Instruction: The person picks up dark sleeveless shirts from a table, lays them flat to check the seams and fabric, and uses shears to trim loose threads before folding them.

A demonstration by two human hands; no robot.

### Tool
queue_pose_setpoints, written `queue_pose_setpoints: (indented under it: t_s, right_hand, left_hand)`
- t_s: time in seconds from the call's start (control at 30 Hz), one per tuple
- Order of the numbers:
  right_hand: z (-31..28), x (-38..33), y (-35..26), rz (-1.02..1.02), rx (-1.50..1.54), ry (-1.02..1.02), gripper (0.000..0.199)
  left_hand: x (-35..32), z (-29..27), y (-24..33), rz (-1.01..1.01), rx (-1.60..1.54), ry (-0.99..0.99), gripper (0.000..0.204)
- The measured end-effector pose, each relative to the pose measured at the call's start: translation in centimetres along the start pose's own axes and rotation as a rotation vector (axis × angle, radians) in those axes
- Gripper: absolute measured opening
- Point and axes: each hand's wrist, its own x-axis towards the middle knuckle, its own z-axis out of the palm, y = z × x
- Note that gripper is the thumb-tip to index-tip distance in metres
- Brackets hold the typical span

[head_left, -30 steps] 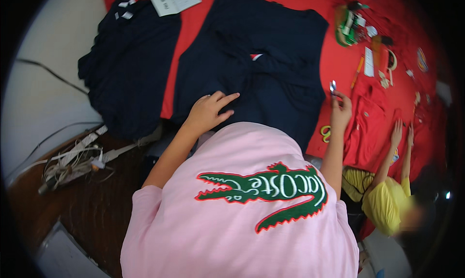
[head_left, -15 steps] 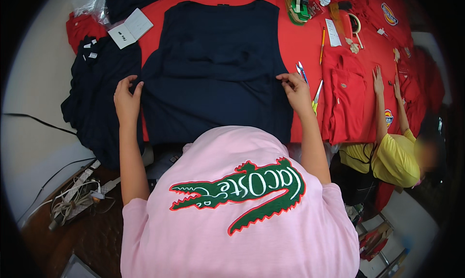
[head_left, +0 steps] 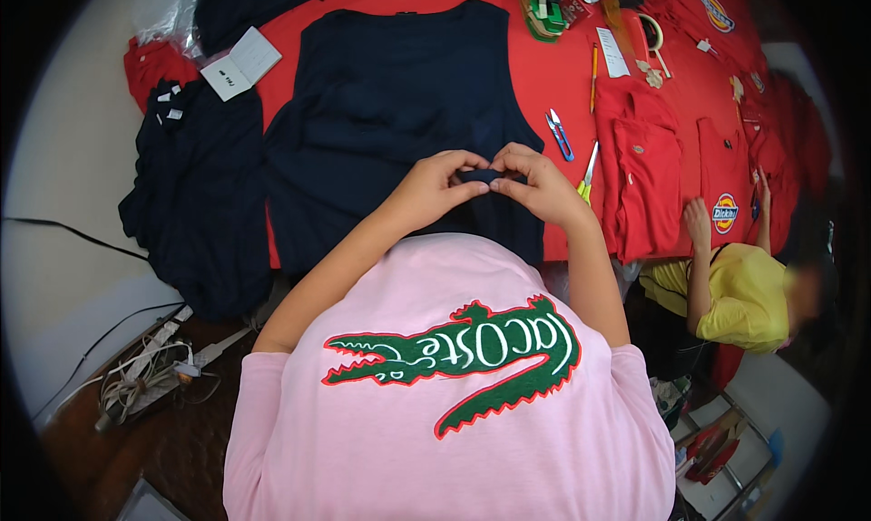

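A dark navy sleeveless top lies spread on the red-covered table in front of me. My left hand and my right hand meet over its lower right part. Fingers and thumbs of both pinch a small raised fold of the navy cloth between them, the fingertips nearly touching. Just right of the garment, close to my right hand, lie blue thread snips and yellow-handled scissors.
A heap of navy garments hangs over the left table edge, below an open booklet. To the right are folded red garments, a pencil and a tape roll. A co-worker in yellow handles red clothing at far right.
My hands have come from the garment's two sides to its lower right and now pinch a fold together. The co-worker's hands have drawn back toward the near table edge.
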Motion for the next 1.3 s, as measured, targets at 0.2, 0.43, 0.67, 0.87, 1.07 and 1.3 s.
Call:
queue_pose_setpoints:
  t_s: [0.2,0.43,0.67,0.87,1.07,1.3]
  right_hand:
    - [0.8,-1.6,-1.1,0.015,0.131,-0.047,0.013]
    - [-2.2,1.0,6.7,0.065,-0.691,0.741,0.030]
    - [-4.9,0.9,13.6,0.185,-1.200,0.638,0.028]
    - [-1.2,-0.2,1.1,0.220,0.233,0.237,0.030]
    - [-0.7,-0.1,-5.2,0.023,-0.376,0.030,0.031]
    - [-1.0,0.8,-4.6,-0.106,-0.470,-0.019,0.030]
  left_hand:
    - [-1.7,0.1,-0.4,-0.116,-0.313,-0.071,0.026]
    - [-2.6,-0.5,-0.8,-0.083,-0.107,0.008,0.024]
    - [-2.2,-0.7,-0.4,-0.032,-0.020,0.055,0.028]
    - [-1.6,-0.9,-0.8,-0.117,-0.013,0.019,0.022]
    - [-1.3,-1.0,1.0,-0.106,0.031,0.000,0.023]
    - [-1.3,-0.8,0.3,-0.076,-0.001,0.000,0.022]
